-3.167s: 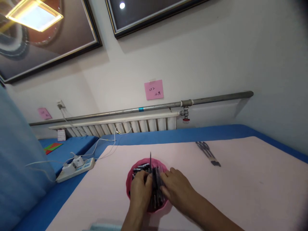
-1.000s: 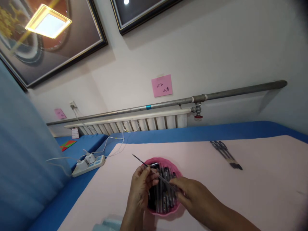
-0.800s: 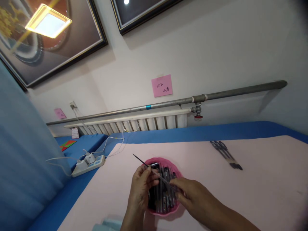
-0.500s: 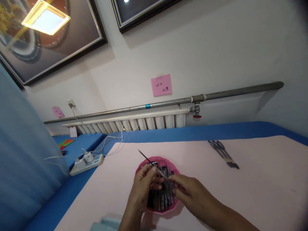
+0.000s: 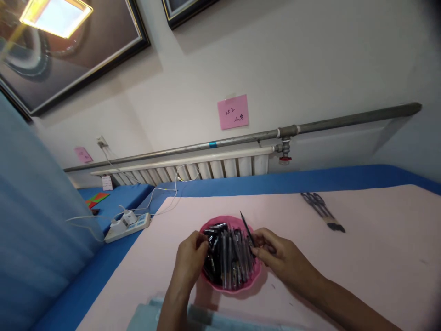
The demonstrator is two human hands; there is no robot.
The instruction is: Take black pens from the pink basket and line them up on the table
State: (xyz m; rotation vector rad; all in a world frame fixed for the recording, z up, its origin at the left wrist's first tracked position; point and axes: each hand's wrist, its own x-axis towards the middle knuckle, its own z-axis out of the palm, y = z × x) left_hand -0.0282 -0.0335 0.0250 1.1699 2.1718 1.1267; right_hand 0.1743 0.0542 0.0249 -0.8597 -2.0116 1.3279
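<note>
A pink scalloped bowl (image 5: 230, 290) stands on the pale pink table cover, with several clear-barrelled pens (image 5: 230, 257) in its middle. Small black pieces, which look like pen caps (image 5: 212, 264), fill its left side. At the right rim my right hand (image 5: 275, 253) pinches a slim dark pen (image 5: 245, 224), its pointed end up and tilted left. My left hand (image 5: 192, 257) is at the left rim, fingers closed by the black pieces; what they hold, if anything, is hidden.
Several dark pens in a banded bundle (image 5: 324, 212) lie at right. A power strip (image 5: 129, 228) with plugs and white cables is at left, beside a blue curtain (image 5: 44, 220). Light blue cloth (image 5: 213, 320) lies at the front edge. A radiator (image 5: 220, 168) and pipe run behind.
Both hands were together over the bowl on the pen. They have parted: my left hand moved to the left rim, my right hand keeps the pen, now more upright. The view shifted slightly.
</note>
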